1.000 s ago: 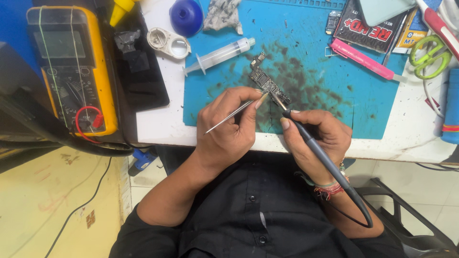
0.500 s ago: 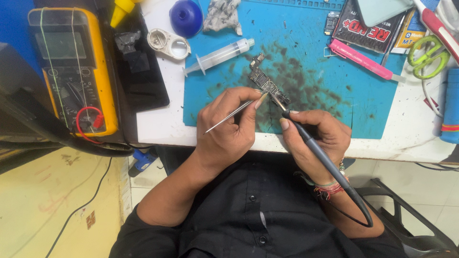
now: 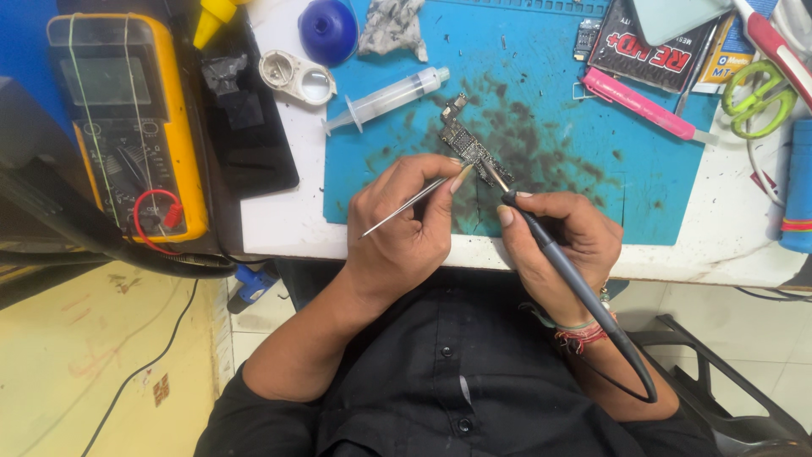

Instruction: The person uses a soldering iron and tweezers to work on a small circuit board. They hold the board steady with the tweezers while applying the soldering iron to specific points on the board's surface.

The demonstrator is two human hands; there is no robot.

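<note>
My left hand (image 3: 404,227) pinches a pair of thin silver metal tweezers (image 3: 406,206) between thumb and fingers, tips aimed at the near end of the small dark circuit board (image 3: 468,142), while my right hand (image 3: 565,241) is closed pen-style around a slim black soldering iron (image 3: 554,254) whose bare metal tip touches, or nearly touches, that same end of the board. The board lies loose and slanted on the stained blue work mat (image 3: 558,161) near the front edge of the white bench (image 3: 279,211); nothing visible clamps it, so I judge a push from either tool could slide it and drag the hot tip across neighbouring parts. Lingering heat could also lift a pad, and my left fingertips sit close enough to the tip to risk a burn. The iron's black cord (image 3: 622,372) loops down past my wrist, where a snag might jerk my hand. Farther out lie a clear plastic syringe (image 3: 389,97), a pink pen-shaped tool (image 3: 639,106), green-handled scissors (image 3: 757,97) and a yellow multimeter (image 3: 127,127).
</note>
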